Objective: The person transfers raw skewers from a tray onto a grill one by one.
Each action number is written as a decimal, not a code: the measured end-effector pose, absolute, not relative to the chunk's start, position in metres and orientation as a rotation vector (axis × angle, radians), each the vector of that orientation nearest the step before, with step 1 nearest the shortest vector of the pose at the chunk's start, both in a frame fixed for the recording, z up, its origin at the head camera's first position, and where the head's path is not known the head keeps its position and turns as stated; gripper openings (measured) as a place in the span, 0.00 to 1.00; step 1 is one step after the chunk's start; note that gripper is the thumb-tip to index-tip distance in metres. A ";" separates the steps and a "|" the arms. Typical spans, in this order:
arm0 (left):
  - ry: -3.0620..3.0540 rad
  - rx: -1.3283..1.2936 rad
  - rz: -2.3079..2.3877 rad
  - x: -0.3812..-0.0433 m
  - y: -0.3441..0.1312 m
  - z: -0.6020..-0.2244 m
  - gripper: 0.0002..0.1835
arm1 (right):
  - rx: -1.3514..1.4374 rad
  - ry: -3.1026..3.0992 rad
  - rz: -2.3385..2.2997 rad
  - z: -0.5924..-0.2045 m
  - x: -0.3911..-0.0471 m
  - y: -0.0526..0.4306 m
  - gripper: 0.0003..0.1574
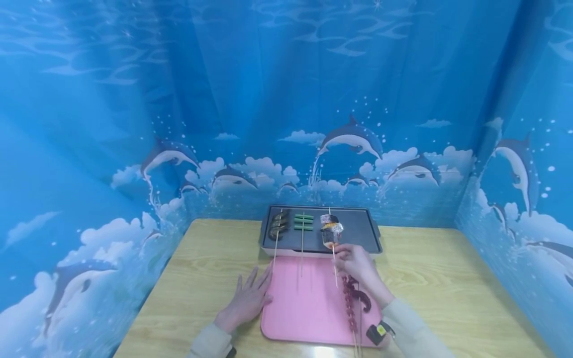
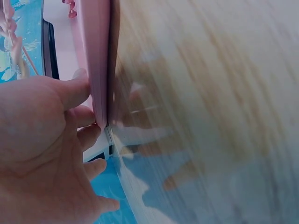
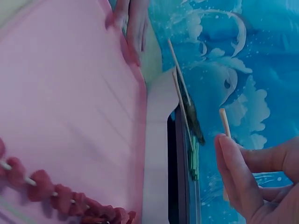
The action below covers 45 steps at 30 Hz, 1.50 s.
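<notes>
My right hand [image 1: 358,263] pinches the bare stick [image 3: 224,122] of a skewer between thumb and fingertips. That skewer's chunky silver, dark and orange pieces [image 1: 332,231] are over the griddle's right half; whether they touch it I cannot tell. With fingers spread, my left hand [image 1: 246,301] rests at the left edge of the pink board [image 1: 304,313]; in the left wrist view its thumb and some fingertips touch the rim. A shrimp skewer [image 1: 278,226] and a skewer of green pieces [image 1: 304,222] lie on the dark griddle [image 1: 360,233], their sticks reaching over the board.
On the board's right side lie a skewer of red pieces [image 1: 348,301] and a dark curled, tentacle-like skewer [image 1: 364,300], partly under my right forearm. The wooden table [image 1: 429,278] spreads around. A blue dolphin-print curtain [image 1: 268,124] stands behind and along both sides.
</notes>
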<state>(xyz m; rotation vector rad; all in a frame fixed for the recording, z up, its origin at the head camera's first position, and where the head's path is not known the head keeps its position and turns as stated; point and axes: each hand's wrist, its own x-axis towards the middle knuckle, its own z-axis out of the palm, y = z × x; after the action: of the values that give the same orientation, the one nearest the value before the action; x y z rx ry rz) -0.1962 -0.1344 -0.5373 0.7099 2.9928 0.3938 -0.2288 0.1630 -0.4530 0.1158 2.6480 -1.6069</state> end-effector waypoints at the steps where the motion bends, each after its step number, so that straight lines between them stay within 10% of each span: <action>1: 2.991 0.709 0.400 -0.196 -0.134 -0.537 0.32 | 0.125 2.661 -1.580 -0.453 -0.233 0.163 0.20; 20: 2.998 0.741 0.419 -0.196 -0.136 -0.539 0.32 | 0.270 2.553 -1.578 -0.468 -0.279 0.156 0.19; 45: 2.991 0.725 0.436 -0.195 -0.136 -0.538 0.32 | 0.089 2.968 -1.257 -0.461 -0.257 0.168 0.13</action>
<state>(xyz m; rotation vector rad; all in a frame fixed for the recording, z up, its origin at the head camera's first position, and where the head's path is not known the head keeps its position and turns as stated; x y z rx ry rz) -0.1946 -0.1359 -0.5376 0.7249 2.9915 0.4355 -0.2572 0.1679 -0.4614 0.0887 2.9679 -1.2572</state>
